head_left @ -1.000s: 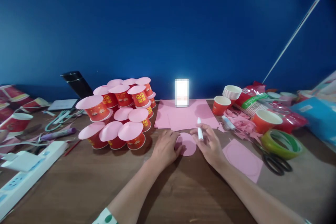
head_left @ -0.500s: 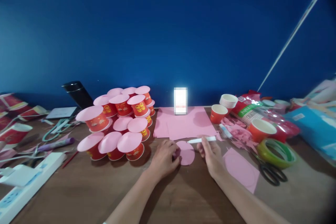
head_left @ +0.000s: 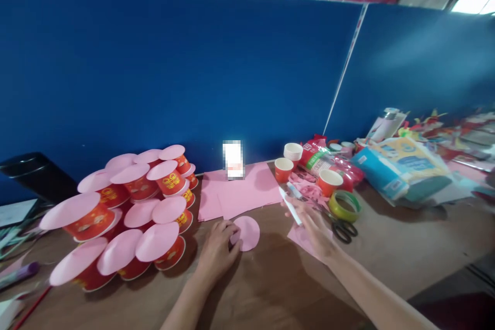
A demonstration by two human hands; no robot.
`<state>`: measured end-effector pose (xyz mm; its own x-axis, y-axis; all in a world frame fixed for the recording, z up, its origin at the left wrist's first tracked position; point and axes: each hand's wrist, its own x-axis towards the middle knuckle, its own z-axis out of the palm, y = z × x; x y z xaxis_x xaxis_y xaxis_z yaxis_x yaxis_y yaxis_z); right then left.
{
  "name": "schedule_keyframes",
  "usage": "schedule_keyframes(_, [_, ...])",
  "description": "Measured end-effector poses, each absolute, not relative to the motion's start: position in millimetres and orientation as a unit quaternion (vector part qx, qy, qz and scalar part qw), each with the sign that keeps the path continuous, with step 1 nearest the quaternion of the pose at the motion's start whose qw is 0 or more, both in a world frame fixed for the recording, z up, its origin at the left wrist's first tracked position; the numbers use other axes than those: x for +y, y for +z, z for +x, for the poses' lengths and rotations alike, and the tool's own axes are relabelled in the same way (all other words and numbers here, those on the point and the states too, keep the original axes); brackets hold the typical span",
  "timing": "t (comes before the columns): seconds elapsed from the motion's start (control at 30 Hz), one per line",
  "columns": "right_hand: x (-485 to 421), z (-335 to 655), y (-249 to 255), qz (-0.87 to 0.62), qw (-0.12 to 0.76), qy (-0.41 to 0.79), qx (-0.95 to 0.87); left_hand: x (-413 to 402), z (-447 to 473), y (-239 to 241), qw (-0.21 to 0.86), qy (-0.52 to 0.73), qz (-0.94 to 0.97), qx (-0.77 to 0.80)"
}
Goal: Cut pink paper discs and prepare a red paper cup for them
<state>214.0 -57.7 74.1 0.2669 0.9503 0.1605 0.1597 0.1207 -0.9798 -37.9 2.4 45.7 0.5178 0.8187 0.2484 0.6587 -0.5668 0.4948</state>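
Observation:
My left hand (head_left: 221, 247) rests on the brown table with its fingers curled over the left edge of a round pink paper disc (head_left: 248, 233). Thumb and fingers press on the disc, which lies flat. To the right, my right hand (head_left: 314, 232) is closed around a white pen (head_left: 291, 206), tilted with its upper end toward the wall. Beneath that hand lies a pink paper piece (head_left: 299, 240), partly covered by it. Behind the disc are pink sheets (head_left: 251, 191). Left of my hands, red paper cups (head_left: 170, 255) stand in stacked tiers with pink discs between and on top.
Black-handled scissors (head_left: 344, 231) and a roll of tape (head_left: 345, 205) lie right of my right hand. Loose cups (head_left: 283, 169), pink scraps (head_left: 309, 188) and a red plastic pack (head_left: 315, 157) sit behind. A lit screen (head_left: 233, 157) leans near the blue wall (head_left: 174, 72).
My view has swung to the right. My right hand has moved right with the pen, away from the disc and over the pink paper piece. My left hand stays on the disc.

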Motion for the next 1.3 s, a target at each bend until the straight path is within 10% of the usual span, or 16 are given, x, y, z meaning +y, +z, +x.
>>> schedule_keyframes(0.5, [-66, 296, 33, -0.715, 0.165, -0.097, -0.673, 5, -38, 43, 0.167, 0.209, 0.861, 0.432])
schedule_keyframes(1.3, [-14, 264, 89, -0.773, 0.059, -0.047, -0.630, 5, -41, 38, 0.160, 0.213, 0.862, 0.431])
